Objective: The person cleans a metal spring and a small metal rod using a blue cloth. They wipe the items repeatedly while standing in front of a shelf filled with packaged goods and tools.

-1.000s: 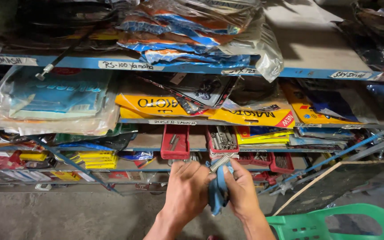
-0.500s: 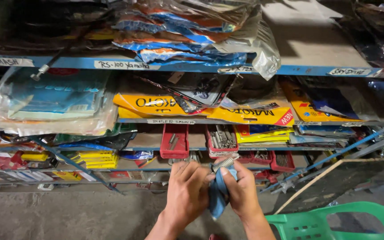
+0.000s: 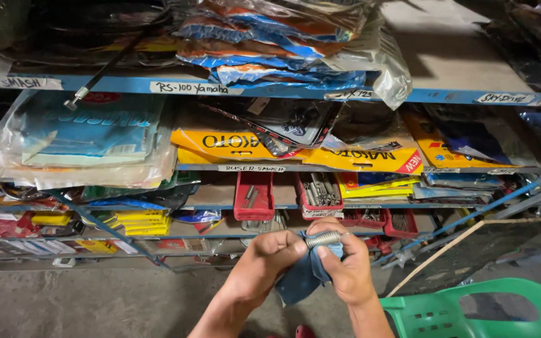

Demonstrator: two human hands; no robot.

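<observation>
Both your hands are closed and pressed together low in the view, just below the red bins: your left hand [image 3: 269,263] bunches a blue cloth [image 3: 305,278] from one side, and your right hand [image 3: 345,266] pinches a small coiled metal spring [image 3: 322,238] between thumb and fingertips on top of that cloth. The step in hand reads as wiping the spring with the cloth; the next move likely calls for turning the coil within the cloth while keeping the pinch firm, since so small a part could slip free. Landmark: the red bin holding metal bolts [image 3: 320,195]. Just left of it sits a second red bin [image 3: 253,195]. Directly above it, yellow flat packages with dark print [image 3: 295,149] lie on a blue-edged shelf [image 3: 126,84] level. Higher above, a heap of blue-and-orange packets in clear plastic [image 3: 283,44]. Far left of the bin, a stack of pale blue packets in clear bags [image 3: 82,138]. White paper strip labels [image 3: 195,88] with handwriting are stuck along the shelf edges above the bin. Below and right of the bin, a green plastic chair [image 3: 483,313]. Below, the concrete floor [image 3: 95,300].
</observation>
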